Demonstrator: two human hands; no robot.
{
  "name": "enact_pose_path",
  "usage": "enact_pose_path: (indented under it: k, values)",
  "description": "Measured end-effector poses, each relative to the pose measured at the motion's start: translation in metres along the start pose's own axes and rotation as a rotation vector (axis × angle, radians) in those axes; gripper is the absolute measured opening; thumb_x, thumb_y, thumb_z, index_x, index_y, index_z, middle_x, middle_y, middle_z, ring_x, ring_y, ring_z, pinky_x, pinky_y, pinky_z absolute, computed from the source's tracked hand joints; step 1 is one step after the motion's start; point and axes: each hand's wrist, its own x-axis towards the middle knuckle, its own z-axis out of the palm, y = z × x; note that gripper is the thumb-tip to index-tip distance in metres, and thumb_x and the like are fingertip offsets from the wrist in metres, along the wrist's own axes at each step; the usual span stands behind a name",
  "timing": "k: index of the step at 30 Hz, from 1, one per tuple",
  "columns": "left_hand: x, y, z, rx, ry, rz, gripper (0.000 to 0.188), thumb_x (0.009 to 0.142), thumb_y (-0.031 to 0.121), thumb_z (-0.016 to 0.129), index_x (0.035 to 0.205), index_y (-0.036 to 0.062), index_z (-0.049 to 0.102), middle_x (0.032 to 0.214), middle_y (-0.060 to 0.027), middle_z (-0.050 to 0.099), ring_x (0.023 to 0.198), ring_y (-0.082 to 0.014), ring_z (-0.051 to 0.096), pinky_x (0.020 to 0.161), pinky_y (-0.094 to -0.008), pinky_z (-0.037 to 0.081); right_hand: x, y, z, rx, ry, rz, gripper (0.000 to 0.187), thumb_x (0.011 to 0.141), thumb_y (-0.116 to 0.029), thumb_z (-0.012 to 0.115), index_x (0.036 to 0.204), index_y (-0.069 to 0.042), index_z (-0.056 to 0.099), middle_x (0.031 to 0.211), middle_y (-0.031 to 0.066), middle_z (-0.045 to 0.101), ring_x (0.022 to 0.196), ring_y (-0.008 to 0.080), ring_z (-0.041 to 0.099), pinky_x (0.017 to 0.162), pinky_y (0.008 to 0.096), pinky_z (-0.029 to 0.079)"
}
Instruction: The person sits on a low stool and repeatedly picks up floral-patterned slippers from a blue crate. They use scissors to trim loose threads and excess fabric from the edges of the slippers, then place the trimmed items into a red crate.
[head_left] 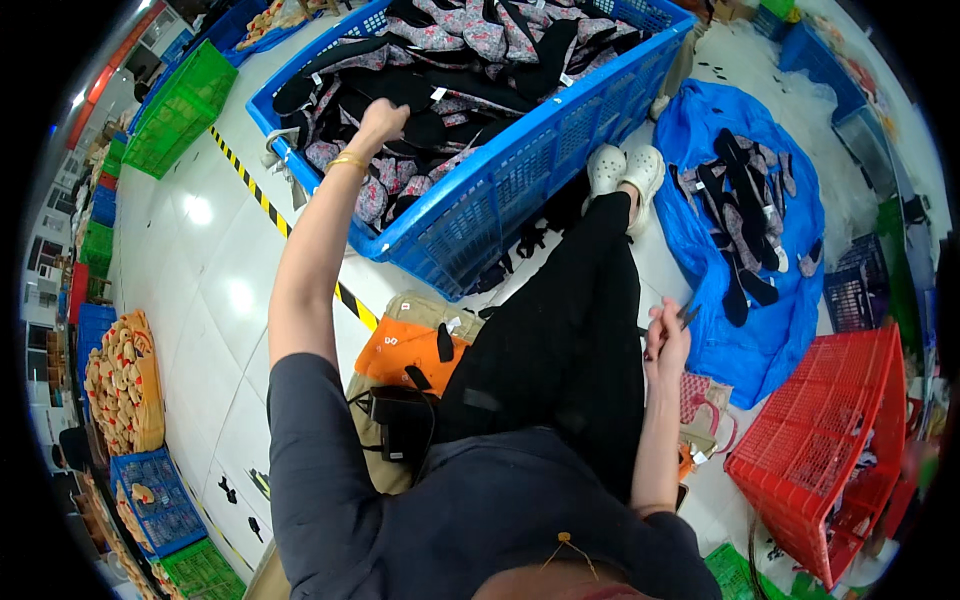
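My left hand, with a gold bangle at the wrist, reaches over the near left part of a large blue crate. Its fingers are curled closed just above black fabric pieces; whether one is pinched in them is hidden. Heaped in the crate are many sewn pieces in black and grey-pink floral cloth, some with white tags. Beside my right thigh, my right hand is closed around small dark thread snips, whose tips point away from me.
Right of my feet lies a blue sheet bearing more black and floral pieces. A red crate stands tilted at the lower right. Yellow-black floor tape runs left of the blue crate; a green crate lies beyond.
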Motion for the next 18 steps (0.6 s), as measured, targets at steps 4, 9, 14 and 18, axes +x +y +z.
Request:
enact_pose_path:
  k: [4,9,14,18]
  values:
    - [0.037,-0.028,0.053,-0.656,-0.215,-0.376,0.058,0.091,0.022,0.061,0.129,-0.0130,0.036,0.125,-0.0333,0.047,0.083,-0.0341,0.066,0.070,-0.0463,0.059,-0.015,0.022,-0.024,0.170,0.080,0.064,0.021,0.097,-0.017,0.055,0.111,-0.002,0.054,0.078,0.0061,0.057,0.040,0.0036,0.035,0.033,0.0178,0.024]
    - [0.070,-0.044,0.105,-0.894,-0.016,-0.554,0.026,0.090,0.017,0.063,0.102,-0.0032,0.053,0.092,-0.0134,0.055,0.062,-0.0214,0.056,0.051,-0.0305,0.055,-0.023,0.025,-0.032,0.173,0.109,0.099,0.021,0.096,-0.015,0.055,0.112,-0.001,0.052,0.078,0.0062,0.056,0.041,0.0036,0.036,0.033,0.0179,0.025]
    - [0.028,0.061,0.063,-1.639,-0.295,-0.289,0.024,0.088,0.008,0.057,0.070,0.0086,0.042,0.061,-0.0030,0.043,0.047,-0.0123,0.047,0.048,-0.0190,0.042,-0.017,0.012,-0.014,0.021,0.162,0.064,0.017,0.096,-0.016,0.057,0.107,-0.003,0.055,0.074,0.0042,0.055,0.040,0.0041,0.037,0.034,0.0172,0.025]
    - [-0.124,0.131,0.018,-1.178,-0.481,0.126,0.018,0.089,0.017,0.064,0.093,0.0035,0.053,0.074,-0.0027,0.053,0.052,-0.0094,0.052,0.050,-0.0192,0.043,-0.006,0.004,0.030,-0.182,-0.097,0.034,0.019,0.098,-0.017,0.054,0.109,-0.002,0.058,0.079,0.0093,0.064,0.045,0.0046,0.046,0.038,0.0175,0.032]
